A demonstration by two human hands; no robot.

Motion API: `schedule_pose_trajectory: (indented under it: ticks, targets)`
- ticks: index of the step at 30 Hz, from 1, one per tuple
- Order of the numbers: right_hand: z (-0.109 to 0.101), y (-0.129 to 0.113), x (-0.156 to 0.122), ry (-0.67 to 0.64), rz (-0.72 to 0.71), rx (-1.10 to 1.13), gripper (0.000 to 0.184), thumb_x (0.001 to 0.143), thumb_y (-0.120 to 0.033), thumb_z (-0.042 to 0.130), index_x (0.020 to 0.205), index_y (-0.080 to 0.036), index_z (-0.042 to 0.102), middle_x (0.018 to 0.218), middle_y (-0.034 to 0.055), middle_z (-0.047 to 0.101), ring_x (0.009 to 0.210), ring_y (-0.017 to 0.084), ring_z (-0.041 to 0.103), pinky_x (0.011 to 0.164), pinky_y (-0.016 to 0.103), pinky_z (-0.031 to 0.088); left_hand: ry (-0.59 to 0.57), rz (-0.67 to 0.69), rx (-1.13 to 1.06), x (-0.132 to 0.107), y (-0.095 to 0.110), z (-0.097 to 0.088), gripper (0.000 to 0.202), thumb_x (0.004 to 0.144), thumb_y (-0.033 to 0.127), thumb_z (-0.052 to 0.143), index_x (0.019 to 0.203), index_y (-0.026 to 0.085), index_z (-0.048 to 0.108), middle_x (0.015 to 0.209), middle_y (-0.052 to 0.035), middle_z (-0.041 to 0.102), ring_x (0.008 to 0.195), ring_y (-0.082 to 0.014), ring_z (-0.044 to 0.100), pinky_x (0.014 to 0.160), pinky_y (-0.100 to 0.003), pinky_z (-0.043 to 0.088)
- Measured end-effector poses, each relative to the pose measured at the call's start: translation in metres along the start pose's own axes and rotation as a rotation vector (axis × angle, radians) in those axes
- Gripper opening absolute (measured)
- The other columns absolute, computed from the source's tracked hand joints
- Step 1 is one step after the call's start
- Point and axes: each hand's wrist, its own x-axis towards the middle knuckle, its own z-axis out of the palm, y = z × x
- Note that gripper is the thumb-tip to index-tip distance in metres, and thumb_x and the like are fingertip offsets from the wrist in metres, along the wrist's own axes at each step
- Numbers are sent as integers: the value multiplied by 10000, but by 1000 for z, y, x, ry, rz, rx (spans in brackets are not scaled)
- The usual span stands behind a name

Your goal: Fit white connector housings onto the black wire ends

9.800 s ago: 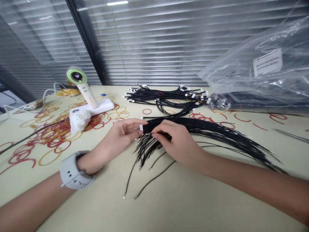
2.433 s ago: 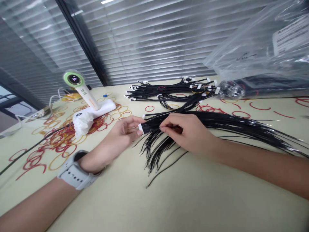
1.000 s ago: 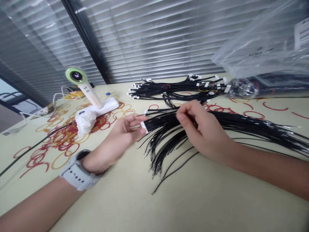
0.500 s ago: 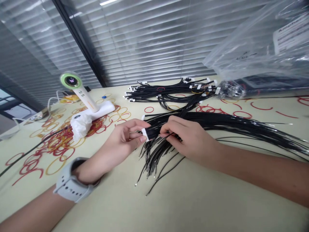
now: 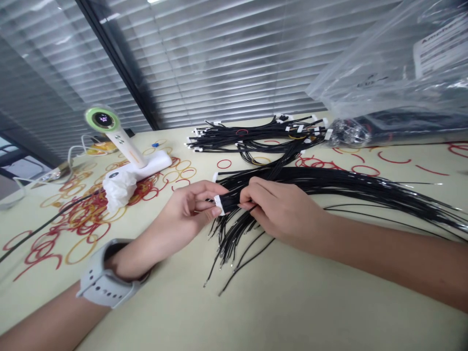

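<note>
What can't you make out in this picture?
Head view:
Black wire bundle: the right hand hides strands, so no count.
White connector ends: the left hand covers some.
White label on the clear plastic bag: print too small, cut off by the right edge.
Round display on the white handheld device: digits blurred.

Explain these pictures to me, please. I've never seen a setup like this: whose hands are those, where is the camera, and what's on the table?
There is no machine here: these are a person's own two bare hands, filmed by a camera worn on their head, looking forward and down. Their left hand, with a grey wristband, pinches the white end of a thick bundle of black wires; their right hand grips the same bundle just beside it. On the pale table lie a second pile of white-tipped black wires, scattered red and tan rubber bands, a crumpled tissue, a white device with a round display, and a clear plastic bag.
</note>
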Motion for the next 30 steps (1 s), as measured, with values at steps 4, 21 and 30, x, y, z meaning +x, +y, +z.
schedule_pose_trajectory:
  ticks: [4,21,30]
  targets:
    - [0,0,0,-48,-7,1,117,763,-66,402,816,-158,453,775,1,489,595,92,422,484,217,252,-10,-15,-18,-1,-1,2,226,768,106,549,991,110,515,858,-52,586,655,-71,513,523,-128,364]
    - [-6,-1,3,37,34,96,200,807,-275,462,962,-152,489,857,23,505,679,95,469,512,199,312,55,-96,-57,5,-7,-9,282,739,159,595,1009,133,518,861,-41,567,650,-77,503,540,-161,375]
    - [-2,-2,4,64,-48,85,215,873,-181,365,761,-132,541,735,32,489,674,96,442,587,202,361,82,-126,-115,7,-8,-10,328,727,179,624,1032,131,513,828,-30,566,688,-83,522,589,-165,403]
